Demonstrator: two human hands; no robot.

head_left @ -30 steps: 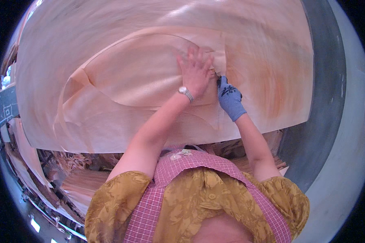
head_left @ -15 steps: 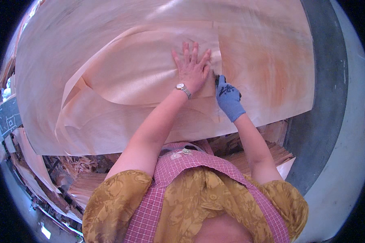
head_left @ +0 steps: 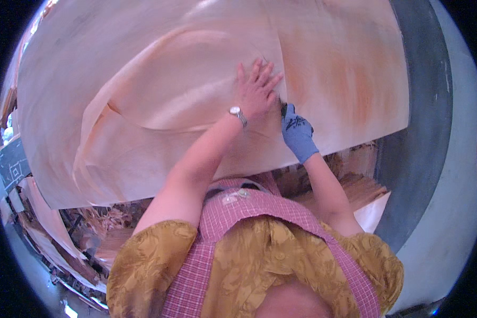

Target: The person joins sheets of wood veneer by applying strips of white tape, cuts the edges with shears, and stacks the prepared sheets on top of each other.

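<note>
A broad, pale wood-like sheet (head_left: 344, 63) spreads across the upper and middle frame and serves as the work surface. Its front edge slants from the lower left up to the middle right, and orange-brown staining marks its right part. Directly on it, from left of centre to the middle, lies a thin loose piece (head_left: 191, 79) of similar colour. This piece bulges in an arched ridge along its upper left side, creases near its left end and finishes in a straight edge just right of centre.
</note>
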